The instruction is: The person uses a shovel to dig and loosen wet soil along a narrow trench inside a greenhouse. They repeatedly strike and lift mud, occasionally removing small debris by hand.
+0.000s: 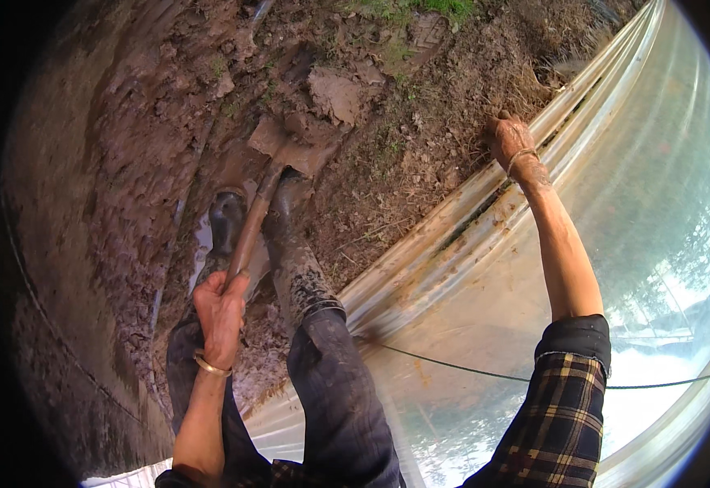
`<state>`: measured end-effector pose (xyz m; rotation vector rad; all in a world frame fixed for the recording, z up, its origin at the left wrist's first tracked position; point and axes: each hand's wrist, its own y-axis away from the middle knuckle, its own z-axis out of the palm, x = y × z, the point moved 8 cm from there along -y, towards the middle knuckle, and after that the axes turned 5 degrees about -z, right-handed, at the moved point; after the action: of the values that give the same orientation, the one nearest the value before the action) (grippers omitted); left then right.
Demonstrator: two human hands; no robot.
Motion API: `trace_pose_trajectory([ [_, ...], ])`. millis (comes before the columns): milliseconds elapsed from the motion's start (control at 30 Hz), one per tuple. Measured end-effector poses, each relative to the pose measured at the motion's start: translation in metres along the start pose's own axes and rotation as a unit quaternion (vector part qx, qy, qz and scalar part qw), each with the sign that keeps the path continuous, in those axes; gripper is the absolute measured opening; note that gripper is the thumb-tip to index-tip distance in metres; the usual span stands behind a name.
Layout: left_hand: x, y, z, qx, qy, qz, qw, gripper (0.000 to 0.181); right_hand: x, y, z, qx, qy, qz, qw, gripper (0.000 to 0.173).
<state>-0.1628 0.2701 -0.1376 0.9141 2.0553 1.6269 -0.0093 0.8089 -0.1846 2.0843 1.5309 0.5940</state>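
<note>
My left hand (221,311) is closed round the wooden handle (250,235) of a muddy spade. The spade's blade (294,146) rests on wet, lumpy mud just beyond my boots. Out to the right, my right hand (510,140) is bent down at the bottom edge of a clear plastic sheet (623,201), against soil and dry roots. Its fingers are mostly hidden, so whether they grip anything does not show. Mud covers the back of this hand.
My mud-caked rubber boots (228,219) stand in a small puddle. A green cord (452,366) runs across the plastic sheet. Thin pale piping or line (178,210) lies along the mud at left. Clods (337,94) and grass (446,7) are farther off.
</note>
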Motion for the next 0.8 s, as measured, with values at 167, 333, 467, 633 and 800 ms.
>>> trace_pose_trajectory([
  [167,-0.007,0.006,-0.009,0.012,0.015,-0.023,1.000,0.021,0.003,0.044,0.025,-0.114,0.109,0.147,0.976,0.041],
  [333,0.000,0.004,-0.007,0.000,0.025,-0.021,0.999,0.021,0.011,0.064,0.027,-0.197,0.157,0.122,0.960,0.023],
  [467,0.002,0.002,-0.003,-0.008,0.022,-0.013,1.000,0.021,0.011,0.067,0.038,-0.189,0.159,0.078,0.966,0.013],
  [633,0.001,0.004,-0.003,-0.008,0.025,-0.020,0.999,0.020,0.008,0.071,0.041,-0.229,0.128,0.063,0.963,0.015],
  [800,-0.008,0.003,-0.007,-0.004,0.043,-0.007,0.999,0.020,-0.001,0.090,0.038,-0.228,0.026,0.051,0.972,0.020],
])
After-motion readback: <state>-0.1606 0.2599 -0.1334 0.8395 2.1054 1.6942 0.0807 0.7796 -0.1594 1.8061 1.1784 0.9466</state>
